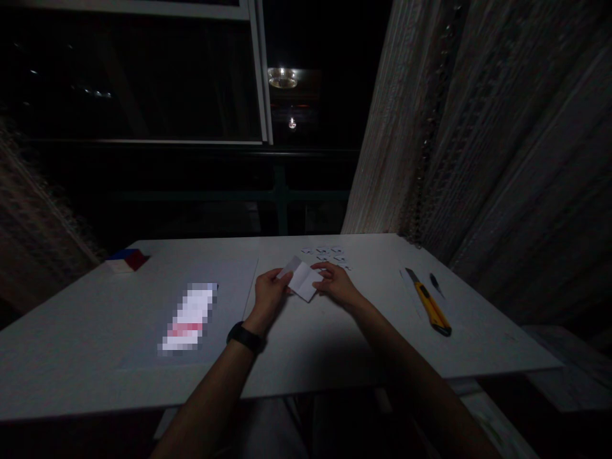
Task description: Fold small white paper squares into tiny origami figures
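A small white piece of paper (301,278) with a crease across it is held between my two hands, above the middle of the white table. My left hand (271,292) pinches its left side, thumb on top; a dark watch band circles that wrist. On the paper's right edge, the fingers and thumb of my right hand (337,285) close. Just beyond the hands lie several small paper pieces with dark marks (323,251), laid out in rows.
A lit phone (189,317), its screen blurred out, rests on a large pale sheet (234,299) at left. Behind it sits a block with blue, red and white faces (127,260). At right lie a yellow utility knife (430,306) and a dark pen-like object (436,284). Curtains hang beside the window.
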Demonstrator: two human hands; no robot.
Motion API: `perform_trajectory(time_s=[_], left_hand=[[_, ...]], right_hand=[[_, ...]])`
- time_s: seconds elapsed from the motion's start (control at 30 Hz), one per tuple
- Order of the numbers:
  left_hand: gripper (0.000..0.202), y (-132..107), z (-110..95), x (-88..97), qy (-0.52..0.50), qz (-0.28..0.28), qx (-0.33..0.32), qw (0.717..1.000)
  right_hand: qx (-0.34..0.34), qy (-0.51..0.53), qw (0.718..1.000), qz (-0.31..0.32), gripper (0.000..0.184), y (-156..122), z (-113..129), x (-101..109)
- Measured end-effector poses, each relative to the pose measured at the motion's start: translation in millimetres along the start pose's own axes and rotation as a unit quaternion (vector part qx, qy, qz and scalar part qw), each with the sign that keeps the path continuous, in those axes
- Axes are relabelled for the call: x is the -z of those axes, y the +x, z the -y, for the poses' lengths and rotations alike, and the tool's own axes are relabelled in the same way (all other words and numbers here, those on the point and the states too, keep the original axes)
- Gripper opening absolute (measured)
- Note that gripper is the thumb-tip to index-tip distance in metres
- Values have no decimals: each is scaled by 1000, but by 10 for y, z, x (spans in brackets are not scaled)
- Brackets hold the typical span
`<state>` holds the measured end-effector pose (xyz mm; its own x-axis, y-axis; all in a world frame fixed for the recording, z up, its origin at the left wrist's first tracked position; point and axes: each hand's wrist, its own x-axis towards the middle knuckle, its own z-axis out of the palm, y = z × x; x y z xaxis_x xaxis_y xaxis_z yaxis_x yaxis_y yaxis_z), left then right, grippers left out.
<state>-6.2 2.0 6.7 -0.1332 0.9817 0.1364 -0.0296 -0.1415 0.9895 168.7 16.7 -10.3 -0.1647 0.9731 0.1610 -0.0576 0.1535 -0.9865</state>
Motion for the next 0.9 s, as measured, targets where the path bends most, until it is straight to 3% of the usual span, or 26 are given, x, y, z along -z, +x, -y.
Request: perform_trajectory(time_s=[0.2,0.47,0.63,0.77,0.9], left_hand=[[33,30,43,12,21,-4,-5,1000],[33,27,40,29,39,-17,-18,999],[34,19,40,23,31,-8,-12,999],[35,8,18,16,-34,11,-8,999],[35,8,-6,20,-86,8,-4,996]], right_hand=[[24,-2,1000,-11,42,6,-5,14],[-15,6,1000,-18,31,-25,73,-28],[-14,-66,998,18,58,-54,96,5],[-20,-119,991,54,36,-62,38,25],[-30,-53,993,97,31,-70,25,9]])
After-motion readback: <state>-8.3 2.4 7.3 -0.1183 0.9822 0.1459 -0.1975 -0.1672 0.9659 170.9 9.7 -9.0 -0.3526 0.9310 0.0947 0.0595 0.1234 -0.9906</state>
